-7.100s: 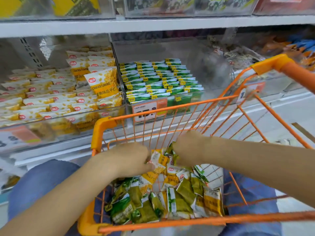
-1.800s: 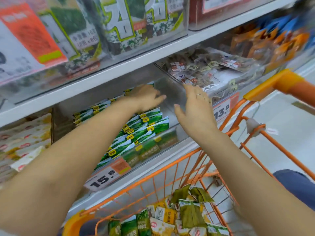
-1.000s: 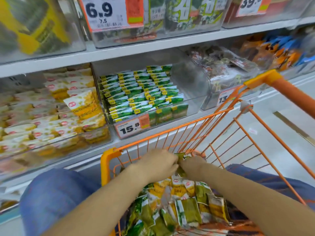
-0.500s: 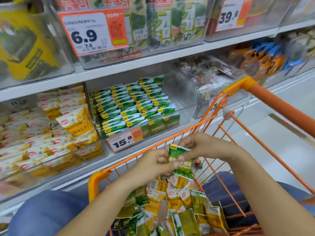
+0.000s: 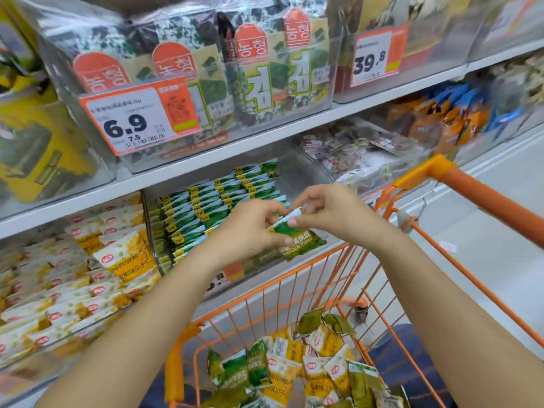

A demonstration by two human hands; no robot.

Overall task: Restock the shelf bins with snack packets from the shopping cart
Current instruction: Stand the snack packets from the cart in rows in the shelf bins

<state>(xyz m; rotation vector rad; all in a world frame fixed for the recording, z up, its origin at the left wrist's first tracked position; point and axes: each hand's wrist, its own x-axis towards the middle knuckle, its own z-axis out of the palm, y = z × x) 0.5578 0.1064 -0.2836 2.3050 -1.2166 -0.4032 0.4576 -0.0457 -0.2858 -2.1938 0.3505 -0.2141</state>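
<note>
— What is around the hands?

— Both hands are raised in front of the middle shelf. The left hand [image 5: 250, 228] and the right hand [image 5: 326, 210] pinch together one green packet [image 5: 297, 238], each with curled fingers on its upper edge. The packet hangs just before the clear bin [image 5: 262, 257] that already holds rows of the same green packets [image 5: 217, 201]. The front wall of this bin is between the packet and the rows.

— And below?

— The orange shopping cart [image 5: 482, 198] is under the arms. In its wire basket lies a loose heap of green and yellow packets [image 5: 294, 366]. The cart rim crosses just under the held packet.

— What about the shelves?

— They are white boards with transparent plastic bins. To the left a bin is full of yellow-white packets [image 5: 88, 278]. Above stand big seaweed packs [image 5: 265, 72] behind an orange price tag marked 6.9 [image 5: 138, 119]; a second tag shows 39.8 [image 5: 376, 57]. To the right is a bin with brownish wrapped snacks [image 5: 353, 148], somewhat blurred. The floor at the right is pale and smooth.

— The materials?

— The packets are glossy, flat foil pouches; the cart is thin metal wire with a smooth round handle.
</note>
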